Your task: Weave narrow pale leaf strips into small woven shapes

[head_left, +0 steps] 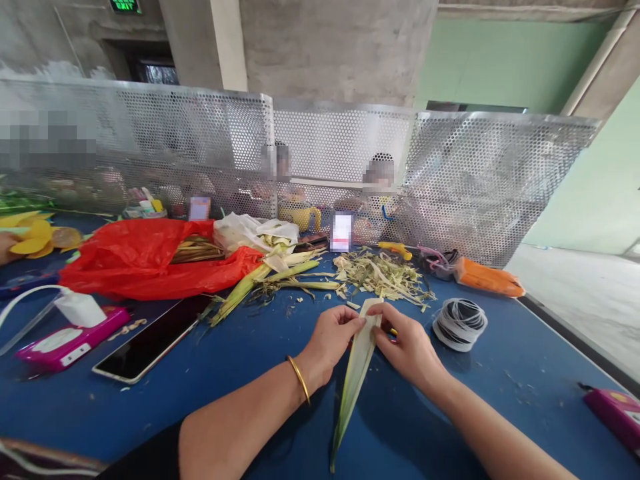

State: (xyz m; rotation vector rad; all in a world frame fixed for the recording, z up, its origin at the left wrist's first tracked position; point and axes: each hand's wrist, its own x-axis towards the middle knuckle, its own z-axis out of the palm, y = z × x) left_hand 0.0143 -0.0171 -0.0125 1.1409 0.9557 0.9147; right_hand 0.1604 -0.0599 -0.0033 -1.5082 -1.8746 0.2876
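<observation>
Between my two hands stretches a long pale corn husk (357,370), its wide end up and its narrow green tip toward me. My left hand (334,340), with a gold bangle at the wrist, pinches the husk's left edge near the wide end. On the other edge, my right hand (403,340) grips the husk with thumb and fingers. Something small and yellow and red shows partly behind the right fingers; I cannot make it out. Beyond the hands lies a heap of shredded husk strips (383,273). A spool of dark and white cord (460,325) stands right of my right hand.
A red plastic bag (135,257), green husks (243,293), a phone (155,340) and a pink power strip (75,337) lie left. An orange packet (490,278) and a yellow-handled tool (395,249) sit right. A perforated metal screen (343,137) borders the blue table (235,373).
</observation>
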